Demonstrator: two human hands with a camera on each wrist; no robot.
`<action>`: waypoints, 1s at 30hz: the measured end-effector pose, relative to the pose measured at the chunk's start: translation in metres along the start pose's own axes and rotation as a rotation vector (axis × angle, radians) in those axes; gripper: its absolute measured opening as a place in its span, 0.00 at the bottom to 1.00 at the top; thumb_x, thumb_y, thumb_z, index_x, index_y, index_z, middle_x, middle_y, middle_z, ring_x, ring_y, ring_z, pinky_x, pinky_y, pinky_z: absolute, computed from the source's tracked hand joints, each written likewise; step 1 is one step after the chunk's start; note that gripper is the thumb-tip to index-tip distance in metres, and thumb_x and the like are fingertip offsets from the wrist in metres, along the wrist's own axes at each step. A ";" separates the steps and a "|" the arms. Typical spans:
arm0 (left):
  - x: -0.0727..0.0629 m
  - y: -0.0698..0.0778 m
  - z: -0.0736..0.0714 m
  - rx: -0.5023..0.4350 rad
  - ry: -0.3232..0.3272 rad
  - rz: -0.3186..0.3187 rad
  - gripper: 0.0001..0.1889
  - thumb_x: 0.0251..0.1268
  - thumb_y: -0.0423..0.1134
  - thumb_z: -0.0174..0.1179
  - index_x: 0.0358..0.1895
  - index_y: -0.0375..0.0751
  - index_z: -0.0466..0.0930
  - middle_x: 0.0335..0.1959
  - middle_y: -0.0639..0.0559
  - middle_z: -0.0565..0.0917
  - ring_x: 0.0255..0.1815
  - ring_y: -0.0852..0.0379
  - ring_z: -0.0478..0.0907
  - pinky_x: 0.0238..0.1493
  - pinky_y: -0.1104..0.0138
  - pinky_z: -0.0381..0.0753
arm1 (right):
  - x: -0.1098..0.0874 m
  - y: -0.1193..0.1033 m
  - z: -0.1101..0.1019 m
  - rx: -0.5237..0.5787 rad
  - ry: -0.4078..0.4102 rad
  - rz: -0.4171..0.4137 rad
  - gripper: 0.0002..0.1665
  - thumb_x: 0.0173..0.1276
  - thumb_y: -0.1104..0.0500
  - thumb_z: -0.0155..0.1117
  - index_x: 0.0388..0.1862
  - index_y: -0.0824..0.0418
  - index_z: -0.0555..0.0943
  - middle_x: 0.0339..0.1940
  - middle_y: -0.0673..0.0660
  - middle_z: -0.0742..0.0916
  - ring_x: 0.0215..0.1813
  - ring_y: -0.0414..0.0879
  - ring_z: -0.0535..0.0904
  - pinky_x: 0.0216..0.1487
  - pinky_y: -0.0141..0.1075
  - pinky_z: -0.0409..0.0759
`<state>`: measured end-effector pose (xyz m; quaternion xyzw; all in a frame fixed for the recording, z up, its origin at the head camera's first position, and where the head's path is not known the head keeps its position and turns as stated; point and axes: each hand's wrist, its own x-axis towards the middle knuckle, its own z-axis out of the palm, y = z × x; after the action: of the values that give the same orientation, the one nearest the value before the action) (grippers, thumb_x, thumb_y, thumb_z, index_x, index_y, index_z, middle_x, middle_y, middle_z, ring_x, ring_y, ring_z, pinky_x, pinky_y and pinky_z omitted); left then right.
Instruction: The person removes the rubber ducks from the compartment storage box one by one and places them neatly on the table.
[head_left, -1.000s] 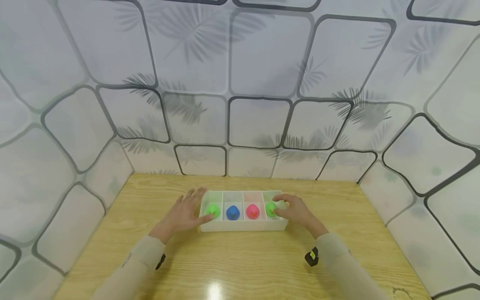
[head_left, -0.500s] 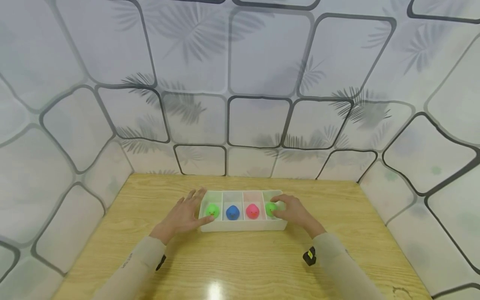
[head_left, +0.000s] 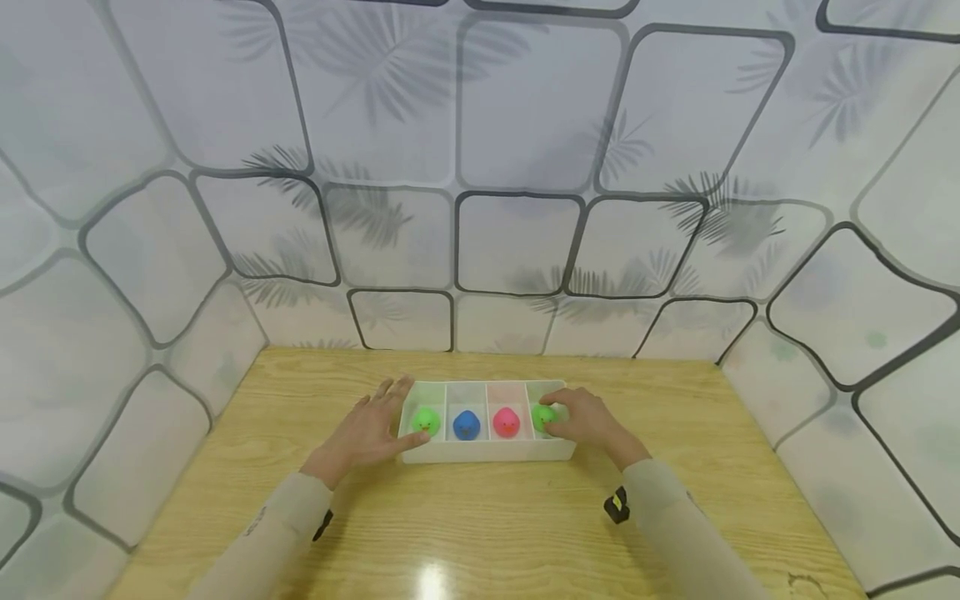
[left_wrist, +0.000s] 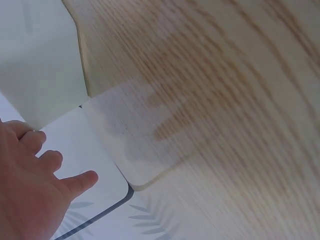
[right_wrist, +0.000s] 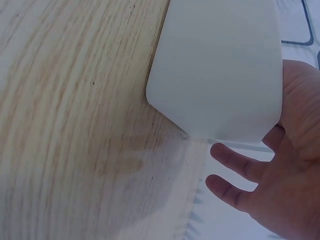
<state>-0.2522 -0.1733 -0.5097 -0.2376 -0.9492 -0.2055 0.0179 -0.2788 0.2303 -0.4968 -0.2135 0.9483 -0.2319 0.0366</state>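
On the table stands a white four-part box (head_left: pixel 486 451), one small rubber duck in each compartment. From left to right come a green duck (head_left: pixel 426 420), a blue duck (head_left: pixel 466 425), a pink duck (head_left: pixel 506 422) and another green duck (head_left: pixel 541 415). My left hand (head_left: pixel 367 429) spreads its fingers at the box's left end, thumb over the front rim by the leftmost duck. With thumb and index finger, my right hand (head_left: pixel 588 418) pinches the rightmost green duck inside its compartment. In the right wrist view, the box's end wall (right_wrist: pixel 220 70) hides that grip; two fingers stick out below.
A wooden table (head_left: pixel 480 525) carries the box. Patterned cloth walls (head_left: pixel 517 242) enclose its back and both sides. A black strap piece (head_left: pixel 617 505) hangs by the right sleeve.
The right index fingertip has closed down slightly toward the thumb at the rightmost green duck. The left hand and the box stay in practically the same place.
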 end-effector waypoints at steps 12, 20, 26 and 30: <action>0.000 0.002 -0.002 -0.005 -0.008 -0.005 0.55 0.64 0.74 0.53 0.83 0.43 0.44 0.82 0.44 0.54 0.81 0.37 0.48 0.71 0.34 0.57 | 0.002 -0.004 -0.001 -0.087 0.000 -0.010 0.24 0.60 0.53 0.74 0.56 0.58 0.85 0.52 0.58 0.87 0.53 0.61 0.81 0.52 0.64 0.76; 0.000 0.000 -0.002 0.000 -0.015 -0.012 0.55 0.64 0.75 0.53 0.83 0.42 0.45 0.82 0.44 0.53 0.81 0.37 0.48 0.71 0.34 0.56 | 0.003 -0.006 0.000 -0.066 0.011 0.006 0.23 0.60 0.55 0.74 0.55 0.56 0.86 0.50 0.55 0.88 0.53 0.59 0.80 0.54 0.64 0.74; 0.001 -0.001 0.000 0.009 -0.005 0.000 0.55 0.64 0.75 0.52 0.82 0.41 0.46 0.81 0.43 0.54 0.80 0.36 0.49 0.71 0.34 0.57 | 0.003 -0.006 0.001 -0.033 0.022 0.013 0.24 0.59 0.57 0.75 0.55 0.58 0.86 0.48 0.55 0.88 0.54 0.60 0.80 0.56 0.63 0.74; 0.001 -0.002 0.001 0.009 -0.006 0.003 0.55 0.64 0.75 0.52 0.82 0.40 0.46 0.81 0.43 0.54 0.80 0.35 0.49 0.70 0.33 0.57 | 0.002 -0.007 0.001 -0.023 0.034 0.003 0.22 0.57 0.57 0.75 0.53 0.58 0.87 0.45 0.55 0.88 0.52 0.59 0.80 0.54 0.62 0.75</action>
<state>-0.2542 -0.1741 -0.5113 -0.2395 -0.9498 -0.2008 0.0166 -0.2779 0.2238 -0.4944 -0.2083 0.9518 -0.2245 0.0183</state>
